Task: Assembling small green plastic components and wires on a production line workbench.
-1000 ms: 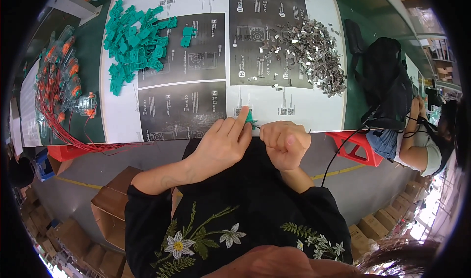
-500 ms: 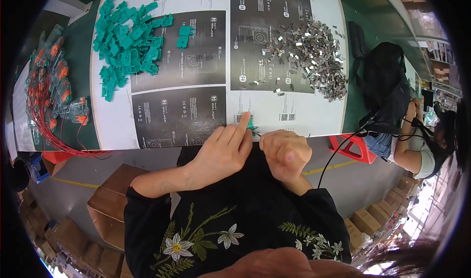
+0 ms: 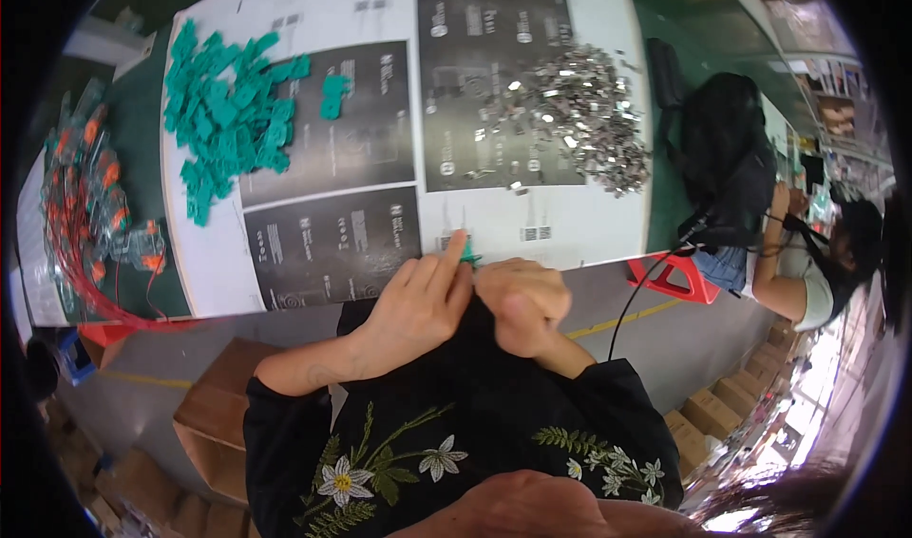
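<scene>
At the table's near edge my left hand [image 3: 418, 299] is closed on a small green plastic part [image 3: 468, 252], its index finger stretched out along the part's side. Most of that part is hidden behind the fingers. Right beside it, my right hand [image 3: 522, 301] is curled into a fist, thumb side against the part. Whatever the right fingers grip is too small and covered to make out. A heap of similar green plastic parts [image 3: 223, 111] lies at the far left, with a few set apart [image 3: 332, 96]. Small shiny metal pieces [image 3: 594, 120] are piled at the far right.
Printed black and white sheets [image 3: 332, 239] cover the table. Clear plastic units with orange parts and red wires [image 3: 90, 196] lie at the left. A black bag [image 3: 727, 149] sits at the right, near a co-worker [image 3: 798, 272] and a red stool [image 3: 679, 279]. Cardboard boxes [image 3: 223, 405] stand below.
The whole view has shifted, so the table contents appear further left and slightly lower. My right fist has come closer to the left fingers and the green part.
</scene>
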